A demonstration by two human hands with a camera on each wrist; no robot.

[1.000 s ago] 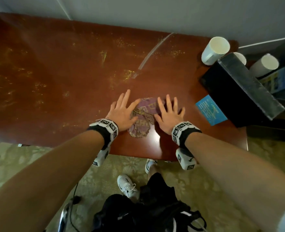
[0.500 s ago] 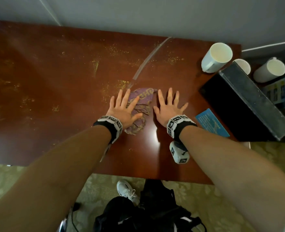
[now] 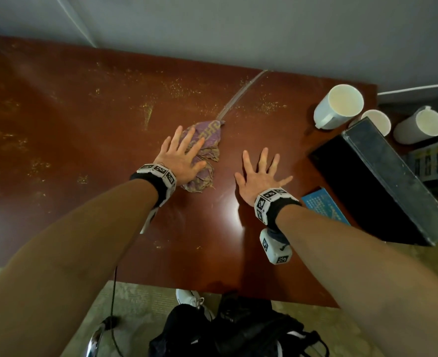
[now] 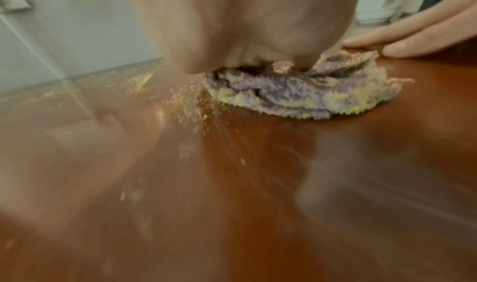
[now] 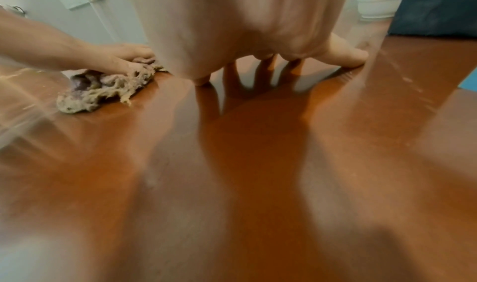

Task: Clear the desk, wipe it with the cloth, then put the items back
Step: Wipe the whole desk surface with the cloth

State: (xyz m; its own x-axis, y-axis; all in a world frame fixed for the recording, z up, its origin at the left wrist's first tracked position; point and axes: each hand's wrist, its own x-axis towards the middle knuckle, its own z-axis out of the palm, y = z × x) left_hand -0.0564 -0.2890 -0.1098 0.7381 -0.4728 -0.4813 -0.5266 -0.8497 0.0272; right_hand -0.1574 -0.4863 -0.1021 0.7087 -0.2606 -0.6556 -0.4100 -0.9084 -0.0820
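Leftmost, the glossy reddish-brown wooden desk (image 3: 58,150) carries patches of fine yellow dust (image 3: 145,112) across its left and far parts. Near the middle lies one crumpled purple-and-tan patterned cloth (image 3: 207,135) — its long axis runs near to far, with its far tip pointing toward the far right, where a pale streak (image 3: 241,95) leads away toward the wall. The left hand (image 3: 180,161) presses down on the cloth's left half with straight, spread fingers; the left wrist view shows the palm bearing on the bunched fabric, with a scatter of dust just beside its left edge. Just right of the cloth, and apart from it, the right hand (image 3: 260,173) lies flat on bare desk, fingers wide and splayed, holding nothing; the right wrist view shows its fingertips (image 5: 345,58) planted on the wood.

Further right, one blue printed card (image 3: 323,204) lies on the desk near the right wrist, partly tucked under one long black rectangular box (image 3: 382,181), which stretches from the far side toward the near right. Beyond the box's far end stand three white cylindrical cups (image 3: 341,106) — one on the desk's far right corner, two more to its right, past the box. Below the desk's near edge, one white sneaker (image 3: 189,300) shows on the patterned floor.
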